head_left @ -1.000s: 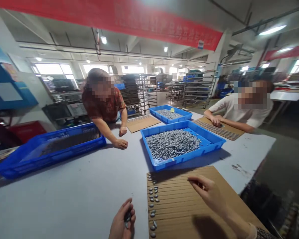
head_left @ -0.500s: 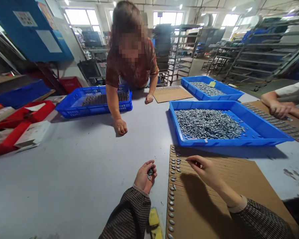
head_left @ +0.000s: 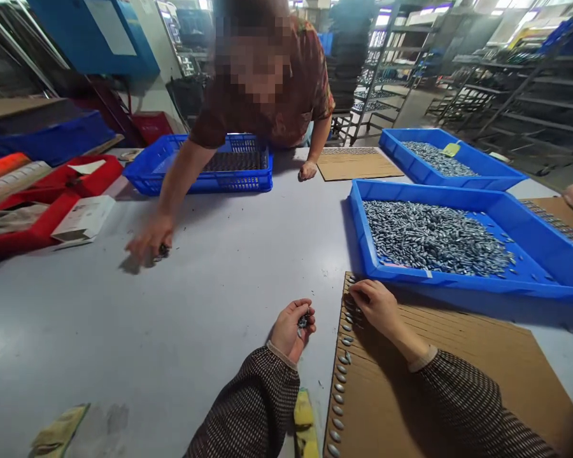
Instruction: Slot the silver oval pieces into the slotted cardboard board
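My left hand [head_left: 292, 327] is curled around several small, shiny grey oval metal pieces [head_left: 304, 320], above the white table just left of the cardboard sheet. My right hand [head_left: 375, 304] is closed in a pinch at the sheet's upper left; its fingertips hide whatever they hold. Narrow slits cross the brown cardboard sheet [head_left: 410, 381]. Along its left edge runs a column of grey oval metal pieces [head_left: 338, 399], with a shorter second column beside it near the top, partly behind my right hand.
A blue tray [head_left: 458, 283] heaped with such pieces stands beyond the sheet, another blue tray [head_left: 496, 181] behind it. Across the table [head_left: 195, 318], a co-worker's blurred hand [head_left: 150, 245] holds dark pieces. Yellow cloths [head_left: 305, 423] lie near me; red bins [head_left: 88, 178] stand left.
My right hand has moved left to the sheet's edge columns, while my left hand stays curled. The co-worker's arm has swept toward the left of the table. The view has tilted down.
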### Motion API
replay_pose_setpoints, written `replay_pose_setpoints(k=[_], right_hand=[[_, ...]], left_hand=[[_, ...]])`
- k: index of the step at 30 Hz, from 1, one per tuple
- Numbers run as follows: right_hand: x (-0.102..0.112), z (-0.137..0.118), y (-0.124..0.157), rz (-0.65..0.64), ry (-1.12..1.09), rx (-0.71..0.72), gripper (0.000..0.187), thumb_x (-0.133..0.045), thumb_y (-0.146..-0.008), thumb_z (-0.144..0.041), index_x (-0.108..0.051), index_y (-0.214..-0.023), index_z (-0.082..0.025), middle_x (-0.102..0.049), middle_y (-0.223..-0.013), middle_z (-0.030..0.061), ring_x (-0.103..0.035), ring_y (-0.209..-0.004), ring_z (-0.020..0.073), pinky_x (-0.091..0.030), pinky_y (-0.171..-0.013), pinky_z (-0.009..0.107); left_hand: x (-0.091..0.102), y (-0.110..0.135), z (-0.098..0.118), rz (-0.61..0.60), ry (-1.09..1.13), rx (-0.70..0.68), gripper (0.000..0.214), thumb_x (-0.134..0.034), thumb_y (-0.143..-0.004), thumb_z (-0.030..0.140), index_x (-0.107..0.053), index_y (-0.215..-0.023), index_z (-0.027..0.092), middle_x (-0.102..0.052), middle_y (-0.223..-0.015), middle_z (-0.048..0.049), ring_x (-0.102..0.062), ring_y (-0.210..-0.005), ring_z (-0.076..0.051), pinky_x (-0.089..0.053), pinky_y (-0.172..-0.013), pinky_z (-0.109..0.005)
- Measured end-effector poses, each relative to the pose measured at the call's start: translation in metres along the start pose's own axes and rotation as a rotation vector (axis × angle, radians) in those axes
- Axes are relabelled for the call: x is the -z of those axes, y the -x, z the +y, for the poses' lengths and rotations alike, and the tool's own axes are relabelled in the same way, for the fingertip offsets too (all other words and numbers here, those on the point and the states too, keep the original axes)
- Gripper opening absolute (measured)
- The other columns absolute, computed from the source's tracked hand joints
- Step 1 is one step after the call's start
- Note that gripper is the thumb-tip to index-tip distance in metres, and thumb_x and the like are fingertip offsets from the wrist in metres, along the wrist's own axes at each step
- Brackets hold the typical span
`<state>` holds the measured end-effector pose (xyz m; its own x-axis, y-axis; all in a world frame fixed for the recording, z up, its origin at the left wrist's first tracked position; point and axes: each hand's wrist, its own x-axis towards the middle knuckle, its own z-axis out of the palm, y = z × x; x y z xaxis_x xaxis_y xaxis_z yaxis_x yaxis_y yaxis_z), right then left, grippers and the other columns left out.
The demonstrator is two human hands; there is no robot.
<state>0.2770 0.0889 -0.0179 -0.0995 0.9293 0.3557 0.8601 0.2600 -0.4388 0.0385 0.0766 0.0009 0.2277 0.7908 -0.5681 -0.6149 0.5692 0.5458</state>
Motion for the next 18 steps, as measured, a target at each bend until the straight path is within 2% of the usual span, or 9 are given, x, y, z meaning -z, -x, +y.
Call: replay_pose_setpoints(k=[8, 18], right_hand=[[0.001, -0.002, 0.000, 0.005, 0.231, 0.046, 0.021, -0.051, -0.092, -0.022, -0.071, -0.085, -0.023, -0.070, -0.090, 0.0040, -0.055, -0.080, 0.0200, -0.040, -0.069, 0.030], [0.010, -0.003, -0.009, -0.124, 0.368, 0.149, 0.023, -0.051, -0.088, -0.018, -0.072, -0.080, -0.022, -0.070, -0.082, 0.0071, -0.054, -0.078, 0.0213, -0.038, -0.069, 0.034]], left_hand=[[-0.001, 0.000, -0.001, -0.006, -0.003, 0.010, 0.021, -0.072, -0.071, 0.018, -0.062, -0.088, 0.013, -0.060, -0.072, -0.0022, -0.055, -0.058, -0.009, -0.042, -0.049, -0.020], [-0.002, 0.001, -0.001, -0.011, -0.005, 0.020, 0.026, -0.075, -0.067, 0.021, -0.061, -0.088, 0.013, -0.060, -0.072, -0.0014, -0.054, -0.058, -0.009, -0.041, -0.049, -0.020]])
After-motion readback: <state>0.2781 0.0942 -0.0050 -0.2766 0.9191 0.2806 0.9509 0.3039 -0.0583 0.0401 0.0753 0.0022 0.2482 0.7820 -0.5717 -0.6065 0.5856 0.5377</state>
